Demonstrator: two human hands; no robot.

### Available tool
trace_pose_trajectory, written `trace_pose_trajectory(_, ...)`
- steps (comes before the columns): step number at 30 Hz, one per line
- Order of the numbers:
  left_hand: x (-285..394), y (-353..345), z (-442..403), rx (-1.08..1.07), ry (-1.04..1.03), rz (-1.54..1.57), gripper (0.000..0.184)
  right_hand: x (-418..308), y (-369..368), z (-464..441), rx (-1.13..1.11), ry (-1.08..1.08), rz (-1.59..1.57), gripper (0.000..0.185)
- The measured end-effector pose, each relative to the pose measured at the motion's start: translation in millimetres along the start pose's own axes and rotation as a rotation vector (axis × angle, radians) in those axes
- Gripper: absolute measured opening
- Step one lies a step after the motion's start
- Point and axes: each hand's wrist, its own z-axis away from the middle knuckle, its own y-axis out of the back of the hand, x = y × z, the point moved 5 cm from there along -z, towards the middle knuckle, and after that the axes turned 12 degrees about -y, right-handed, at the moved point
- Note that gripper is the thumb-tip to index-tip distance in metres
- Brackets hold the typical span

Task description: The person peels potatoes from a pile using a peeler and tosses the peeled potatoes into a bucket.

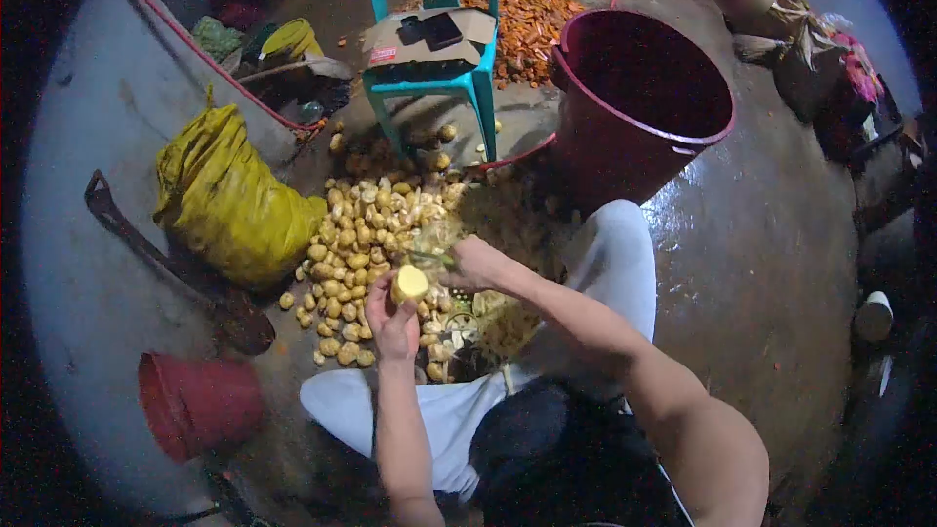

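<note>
My left hand is closed round a potato whose flat, pale yellow cut face points upward. Just right of it, my right hand grips a green-handled knife; its blade is smeared by motion, so I cannot tell whether it touches the potato. Beneath and beyond both hands spreads a heap of potatoes on the floor, many with pale cut patches. Peelings and slices lie between my legs, below the right hand.
A yellow sack leans left of the heap, beside a dark long-handled shovel. A red bucket lies nearer. Beyond stand a teal chair holding cardboard, and a large maroon bin. Orange carrots are piled behind.
</note>
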Motion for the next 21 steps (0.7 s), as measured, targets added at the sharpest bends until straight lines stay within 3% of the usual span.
trace_pose_trajectory(4,-1.8,7.0,-2.2,0.04,0.027,0.026,0.061,2.2,-1.9,4.9,-0.004,-0.088,-0.075,0.044)
trace_pose_trajectory(6,0.8,6.8,-0.3,0.03,0.031,0.024,0.062,-1.9,2.2,9.7,-0.055,-0.126,-0.076,0.052)
trace_pose_trajectory(8,1.5,4.4,0.5,0.049,0.061,0.061,0.061,1.5,10.4,10.4,0.166,-0.207,-0.066,0.061)
trace_pose_trajectory(10,4.7,4.1,0.4,0.063,0.074,0.079,0.061,15.1,-0.1,0.4,0.136,-0.226,-0.105,0.057)
trace_pose_trajectory(12,6.0,3.7,1.3,0.052,0.112,0.082,0.06,3.4,12.3,2.2,0.304,0.016,-0.236,0.038)
trace_pose_trajectory(13,5.6,3.9,1.4,0.053,0.111,0.082,0.06,-0.4,18.0,4.2,0.302,0.016,-0.236,0.038)
trace_pose_trajectory(15,3.6,7.2,2.7,0.093,0.111,0.085,0.06,-11.9,15.1,7.7,0.009,0.073,-0.311,0.027)
trace_pose_trajectory(18,-4.2,16.6,3.5,0.115,0.11,0.109,0.061,-24.3,10.8,12.7,0.061,0.105,-0.437,0.03)
trace_pose_trajectory(21,-10.1,11.4,8.0,0.175,0.113,0.178,0.064,-34.9,14.2,22.4,0.009,0.022,-0.387,0.048)
